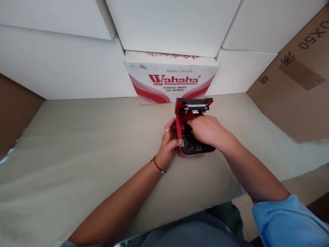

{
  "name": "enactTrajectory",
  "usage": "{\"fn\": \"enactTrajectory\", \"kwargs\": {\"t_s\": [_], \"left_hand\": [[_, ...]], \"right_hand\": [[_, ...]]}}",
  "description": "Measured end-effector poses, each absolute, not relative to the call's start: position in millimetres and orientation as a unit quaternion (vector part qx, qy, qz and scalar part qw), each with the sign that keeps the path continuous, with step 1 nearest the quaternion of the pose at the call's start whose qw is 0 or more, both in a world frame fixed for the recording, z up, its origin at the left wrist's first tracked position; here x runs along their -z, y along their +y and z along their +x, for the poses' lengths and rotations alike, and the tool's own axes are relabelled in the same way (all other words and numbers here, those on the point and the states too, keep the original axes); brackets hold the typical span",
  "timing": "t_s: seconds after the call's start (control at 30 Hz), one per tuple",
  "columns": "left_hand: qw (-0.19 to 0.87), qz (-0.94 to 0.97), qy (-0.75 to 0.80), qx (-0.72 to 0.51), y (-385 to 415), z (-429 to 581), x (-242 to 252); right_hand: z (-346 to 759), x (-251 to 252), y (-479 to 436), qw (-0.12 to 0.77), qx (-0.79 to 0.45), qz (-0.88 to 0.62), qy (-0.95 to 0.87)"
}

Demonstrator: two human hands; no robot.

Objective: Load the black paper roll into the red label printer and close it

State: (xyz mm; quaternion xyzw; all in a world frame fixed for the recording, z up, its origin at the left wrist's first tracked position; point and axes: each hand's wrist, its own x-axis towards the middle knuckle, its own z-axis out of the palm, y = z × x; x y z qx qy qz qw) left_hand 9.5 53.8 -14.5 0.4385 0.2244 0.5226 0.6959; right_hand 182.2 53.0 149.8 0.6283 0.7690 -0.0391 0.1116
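Observation:
A small red and black label printer rests on the cloth-covered table with its lid raised at the back. A roller and a metal strip show on the lid's inner side. My left hand holds the printer by its left wall, thumb on the top rim and fingers along the outer side. Into the open compartment reaches my right hand, its fingers curled and pointing down. What those fingertips hold, if anything, is hidden by the hand and the dark inside.
Behind the printer stands a white and red Wahaha water carton. White boxes are stacked along the back. Brown cardboard flanks the table, a large box on the right and another at left. The table's front edge lies near my body.

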Motion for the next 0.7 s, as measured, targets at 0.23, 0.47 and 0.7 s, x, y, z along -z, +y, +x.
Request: {"fn": "enactTrajectory", "kwargs": {"t_s": [0.23,0.47,0.7], "left_hand": [[0.688,0.443,0.232,-0.526,55,12,17],[0.697,0.431,0.22,-0.529,55,14,13],[0.693,0.422,0.211,-0.545,58,18,19]], "right_hand": [[172,-159,56,0.141,0.066,0.634,0.757],[282,-192,-1,-0.09,0.042,0.657,0.747],[359,-131,26,0.173,0.142,0.732,0.644]]}}
